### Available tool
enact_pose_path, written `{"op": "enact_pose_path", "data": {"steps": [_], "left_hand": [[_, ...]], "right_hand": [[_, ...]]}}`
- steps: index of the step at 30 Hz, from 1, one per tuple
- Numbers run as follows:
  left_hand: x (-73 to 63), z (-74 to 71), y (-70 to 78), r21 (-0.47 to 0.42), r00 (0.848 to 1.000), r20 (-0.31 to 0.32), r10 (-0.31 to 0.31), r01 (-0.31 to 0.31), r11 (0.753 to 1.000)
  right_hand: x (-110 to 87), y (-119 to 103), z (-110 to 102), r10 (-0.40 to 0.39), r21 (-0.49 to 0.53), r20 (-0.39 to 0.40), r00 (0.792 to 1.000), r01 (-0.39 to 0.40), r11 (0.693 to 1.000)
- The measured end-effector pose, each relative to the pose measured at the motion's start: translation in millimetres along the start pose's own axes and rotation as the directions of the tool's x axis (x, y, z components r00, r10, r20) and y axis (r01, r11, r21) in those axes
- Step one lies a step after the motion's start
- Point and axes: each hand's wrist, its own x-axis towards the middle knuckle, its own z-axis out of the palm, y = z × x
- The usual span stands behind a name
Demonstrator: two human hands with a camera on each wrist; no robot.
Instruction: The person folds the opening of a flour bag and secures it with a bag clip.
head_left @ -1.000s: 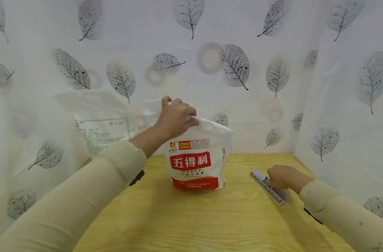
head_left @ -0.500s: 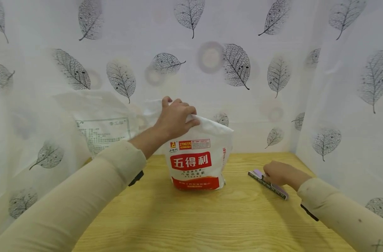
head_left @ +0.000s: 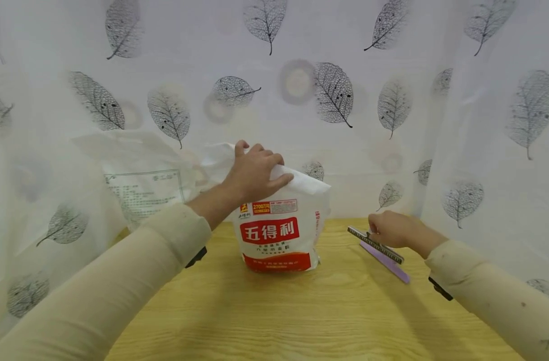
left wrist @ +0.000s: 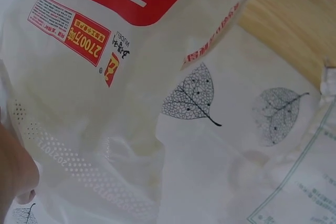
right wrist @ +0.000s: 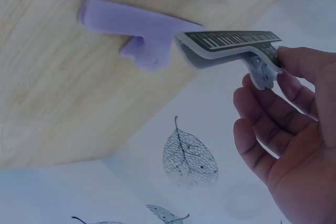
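In the head view my left hand (head_left: 253, 175) grips the folded top edge of a white flour bag (head_left: 279, 250) with red labels, the thumb lying along its front. The bag stands upright on the table, and its lettering fills much of the left wrist view. My right hand (head_left: 396, 229) pinches the handle end of a bag clip (right wrist: 231, 40) with a black-and-white striped face, raised over the table. A purple bag clip (right wrist: 131, 22) lies on the wood just beyond it. The held clip's long jaws are together.
Behind my left forearm stands another whitish bag (head_left: 143, 188) with green printed text. The wooden table (head_left: 274, 311) runs back to a pale curtain (head_left: 274, 120) with a leaf pattern, which also hangs at both sides.
My right hand has lifted the striped clip up and left, off the purple clip, which stays on the table. My left thumb has straightened along the flour bag's top.
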Motion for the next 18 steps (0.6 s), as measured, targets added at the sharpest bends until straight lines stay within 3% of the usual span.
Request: {"op": "enact_pose_path", "data": {"steps": [5, 12, 18], "left_hand": [[-0.2, 0.4, 2.2, 0.008, 1.000, -0.010, -0.001, 0.001, 1.000], [2.7, 1.9, 4.0, 0.019, 0.999, -0.034, -0.006, 0.006, 1.000], [4.1, 3.0, 4.7, 0.017, 1.000, -0.017, -0.021, 0.021, 1.000]], "right_hand": [[4.8, -4.6, -21.3, 0.083, 0.042, 0.011, 0.997, -0.083, 0.996], [3.8, -9.1, -50.5, -0.007, -0.054, -0.169, 0.986, -0.002, 0.999], [3.8, -15.5, -69.9, 0.008, 0.000, -0.242, 0.970, -0.008, 1.000]]}}
